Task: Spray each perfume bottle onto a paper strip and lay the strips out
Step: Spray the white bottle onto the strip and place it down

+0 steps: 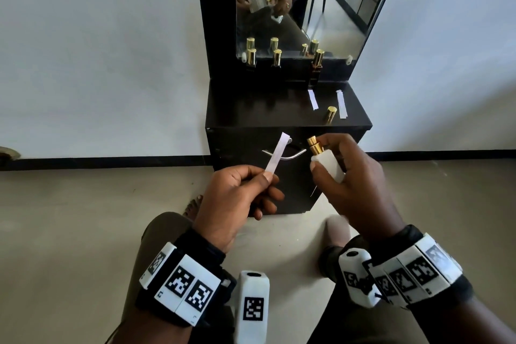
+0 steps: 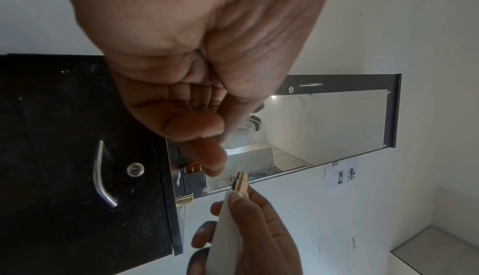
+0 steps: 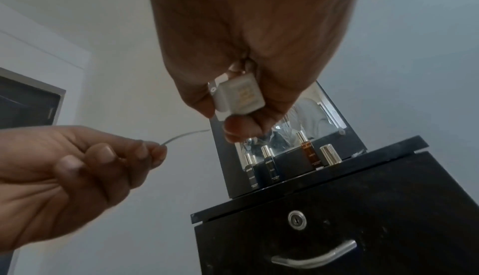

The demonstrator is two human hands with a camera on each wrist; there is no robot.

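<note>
My left hand [image 1: 259,179] pinches the lower end of a white paper strip [image 1: 277,152], which points up and to the right. My right hand [image 1: 332,167] grips a white perfume bottle [image 1: 329,164] with its gold nozzle [image 1: 314,146] uncapped and aimed left at the strip. The bottle's base [image 3: 239,97] shows in the right wrist view, where the strip [image 3: 181,136] is seen edge-on. Its gold cap [image 1: 330,114] stands on the black cabinet top [image 1: 251,109]. Two paper strips [image 1: 313,99] [image 1: 341,104] lie on that top. Three capped dark bottles [image 1: 251,60] [image 1: 276,61] [image 1: 317,67] stand by the mirror.
The cabinet [image 1: 237,148] has a curved metal handle [image 1: 293,155] and stands against a white wall. A mirror [image 1: 321,3] rises behind the bottles. My legs and a bare foot [image 1: 192,205] are on the beige floor below.
</note>
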